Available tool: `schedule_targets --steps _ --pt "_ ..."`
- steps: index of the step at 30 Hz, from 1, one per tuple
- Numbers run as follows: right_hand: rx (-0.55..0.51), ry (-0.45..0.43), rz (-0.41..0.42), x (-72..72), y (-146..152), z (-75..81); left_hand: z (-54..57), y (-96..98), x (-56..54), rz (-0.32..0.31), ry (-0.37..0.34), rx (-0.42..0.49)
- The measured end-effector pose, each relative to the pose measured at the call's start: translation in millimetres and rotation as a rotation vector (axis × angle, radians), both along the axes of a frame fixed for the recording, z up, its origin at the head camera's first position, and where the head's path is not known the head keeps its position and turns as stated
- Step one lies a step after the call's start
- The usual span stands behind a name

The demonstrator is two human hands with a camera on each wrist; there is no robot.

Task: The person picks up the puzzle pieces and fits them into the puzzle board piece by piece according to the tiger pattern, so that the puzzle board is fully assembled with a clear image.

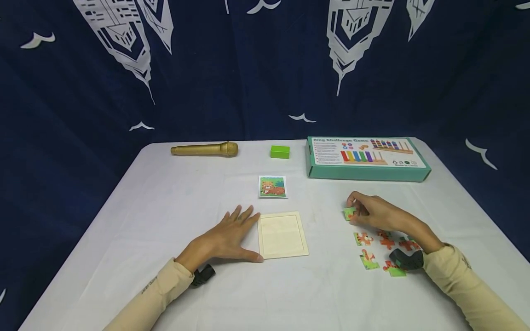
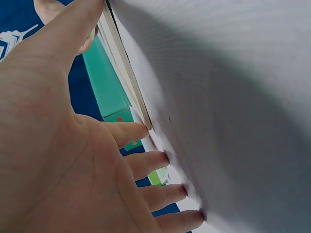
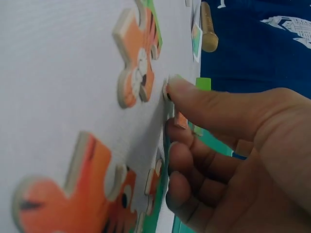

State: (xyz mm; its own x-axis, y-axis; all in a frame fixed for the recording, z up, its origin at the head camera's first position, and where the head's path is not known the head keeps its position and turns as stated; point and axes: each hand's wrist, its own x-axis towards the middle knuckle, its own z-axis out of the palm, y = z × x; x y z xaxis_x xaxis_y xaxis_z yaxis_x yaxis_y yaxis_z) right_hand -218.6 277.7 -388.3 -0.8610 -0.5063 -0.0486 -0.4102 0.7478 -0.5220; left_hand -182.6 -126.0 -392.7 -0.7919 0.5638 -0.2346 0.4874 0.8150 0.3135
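Observation:
My left hand (image 1: 229,234) lies with spread, straight fingers at the left edge of a square wooden puzzle tray (image 1: 283,235), thumb and index fingertip touching it. The left wrist view shows those fingertips down on the cloth beside the tray's edge. On the right, my right hand (image 1: 378,212) pinches a green-and-orange jigsaw piece (image 1: 349,213) between thumb and fingers, low over the table. The same piece (image 3: 181,119) is partly hidden by the fingers in the right wrist view. Several other jigsaw pieces (image 1: 369,260) with tiger print lie below that hand, some partly covered by the arm.
Behind the tray lies a small tiger picture card (image 1: 273,187). Farther back are a gold microphone (image 1: 204,149), a green block (image 1: 279,152) and a teal Ring Challenge Game box (image 1: 368,172). A dark blue curtain (image 1: 248,73) hangs beyond the white-covered table (image 1: 136,220).

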Motion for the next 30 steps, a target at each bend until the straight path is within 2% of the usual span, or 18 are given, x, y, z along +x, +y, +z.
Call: schedule_targets --steps 10,20,25,30 --pt "-0.100 0.024 0.012 -4.0 -4 2.3 0.1 -0.2 0.7 0.007 -0.011 -0.007" --pt "-0.224 -0.009 0.007 -8.5 -19 9.2 0.0 0.5 -0.9 0.001 -0.013 -0.011" --pt "-0.335 -0.013 0.054 -12.0 -30 12.2 0.0 0.1 -0.7 0.006 -0.020 -0.012" --pt "-0.467 -0.063 0.084 -14.4 -44 11.9 0.1 0.9 -1.4 0.007 -0.024 -0.011"
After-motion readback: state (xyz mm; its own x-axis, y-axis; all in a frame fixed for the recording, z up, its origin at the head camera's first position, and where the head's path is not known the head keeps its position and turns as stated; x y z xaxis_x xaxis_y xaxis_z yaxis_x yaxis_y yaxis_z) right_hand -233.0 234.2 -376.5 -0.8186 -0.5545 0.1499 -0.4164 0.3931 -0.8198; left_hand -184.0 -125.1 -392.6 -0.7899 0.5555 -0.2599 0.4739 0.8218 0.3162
